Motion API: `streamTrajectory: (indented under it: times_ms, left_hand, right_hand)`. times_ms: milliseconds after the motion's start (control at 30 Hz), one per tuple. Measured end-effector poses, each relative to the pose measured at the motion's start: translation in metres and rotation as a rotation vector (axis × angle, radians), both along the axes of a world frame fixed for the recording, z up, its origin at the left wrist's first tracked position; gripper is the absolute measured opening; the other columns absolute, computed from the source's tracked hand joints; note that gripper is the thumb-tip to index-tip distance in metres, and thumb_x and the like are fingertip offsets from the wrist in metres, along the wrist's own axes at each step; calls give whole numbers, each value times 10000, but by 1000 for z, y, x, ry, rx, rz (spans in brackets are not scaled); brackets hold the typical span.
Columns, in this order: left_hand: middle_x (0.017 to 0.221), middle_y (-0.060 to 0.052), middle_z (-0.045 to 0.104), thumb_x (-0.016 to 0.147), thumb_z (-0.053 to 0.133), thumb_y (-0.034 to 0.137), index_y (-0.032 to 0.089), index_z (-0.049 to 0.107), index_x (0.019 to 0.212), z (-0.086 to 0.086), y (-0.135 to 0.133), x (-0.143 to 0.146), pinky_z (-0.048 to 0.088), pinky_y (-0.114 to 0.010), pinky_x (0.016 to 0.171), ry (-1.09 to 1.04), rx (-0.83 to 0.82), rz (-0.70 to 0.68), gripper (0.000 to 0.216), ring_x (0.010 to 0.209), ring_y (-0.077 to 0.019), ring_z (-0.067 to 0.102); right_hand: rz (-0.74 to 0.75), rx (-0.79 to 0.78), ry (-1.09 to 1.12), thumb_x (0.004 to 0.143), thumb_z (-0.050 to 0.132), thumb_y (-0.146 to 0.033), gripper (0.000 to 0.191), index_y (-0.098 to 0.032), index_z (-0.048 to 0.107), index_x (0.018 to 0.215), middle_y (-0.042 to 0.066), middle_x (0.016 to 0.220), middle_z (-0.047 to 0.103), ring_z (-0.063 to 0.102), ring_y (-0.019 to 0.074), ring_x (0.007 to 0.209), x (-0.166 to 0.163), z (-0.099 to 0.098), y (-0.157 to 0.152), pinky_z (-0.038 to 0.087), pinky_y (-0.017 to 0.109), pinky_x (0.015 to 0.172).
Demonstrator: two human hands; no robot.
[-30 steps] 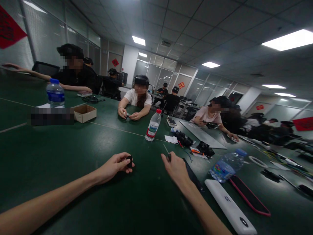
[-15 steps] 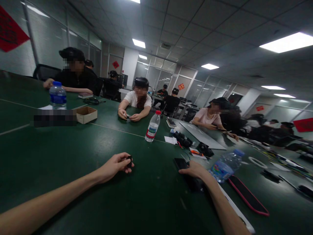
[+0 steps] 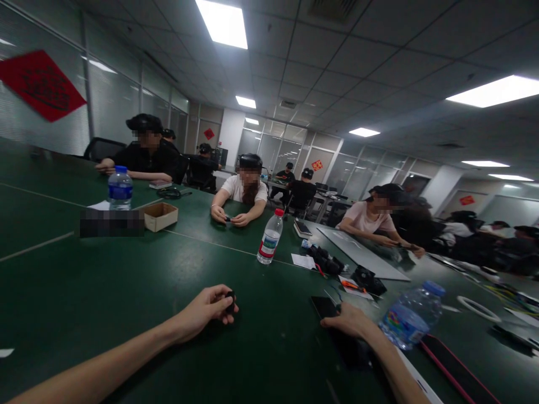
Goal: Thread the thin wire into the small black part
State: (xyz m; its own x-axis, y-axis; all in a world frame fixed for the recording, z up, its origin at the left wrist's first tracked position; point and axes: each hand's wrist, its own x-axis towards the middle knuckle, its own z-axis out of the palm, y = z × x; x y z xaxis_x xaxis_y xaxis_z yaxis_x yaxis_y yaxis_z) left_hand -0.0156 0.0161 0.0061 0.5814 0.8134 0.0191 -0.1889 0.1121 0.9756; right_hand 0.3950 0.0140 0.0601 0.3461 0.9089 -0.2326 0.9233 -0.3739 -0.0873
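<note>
Left of centre on the green counter [image 3: 84,280] stand a blue-labelled bottle [image 3: 120,188] and an open cardboard box [image 3: 160,216]. At lower centre the left hand [image 3: 206,311] is curled, its fingertips pinching a small black part [image 3: 230,300] just above the counter. A red-capped bottle [image 3: 269,237] stands behind it. At lower right the right hand [image 3: 347,321] lies on a dark phone [image 3: 324,306]; I cannot tell whether it grips it. A clear bottle [image 3: 410,322] lies just beside it.
</note>
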Motion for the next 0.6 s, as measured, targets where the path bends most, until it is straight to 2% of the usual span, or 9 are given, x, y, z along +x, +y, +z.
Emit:
streamTrajectory:
  times_ms: [200,400,600]
  left_hand:
    - [994,-97,635,833,608,446,141,566,1015,-1,0,1,442,-297,708,-3,11,13,358,782,-167,615]
    - [982,-98,641,823,616,457,141,559,1026,-2,1,1,442,-296,705,14,16,20,380,777,-166,613]
    - [972,-85,634,831,614,436,139,556,1032,-4,0,1,439,-283,687,16,1,24,363,769,-159,609]
  right_hand:
    - [-7,-22,-21,628,650,-608,599,-122,601,975,178,1095,633,619,305,999,-2,1,-1,474,331,733]
    - [17,-46,-35,670,638,-596,666,-73,592,1080,224,1180,588,600,316,1042,-10,4,-5,469,341,773]
    - [26,-78,-25,719,608,-613,662,-74,575,1101,211,1208,580,580,316,1076,-7,12,-9,464,335,786]
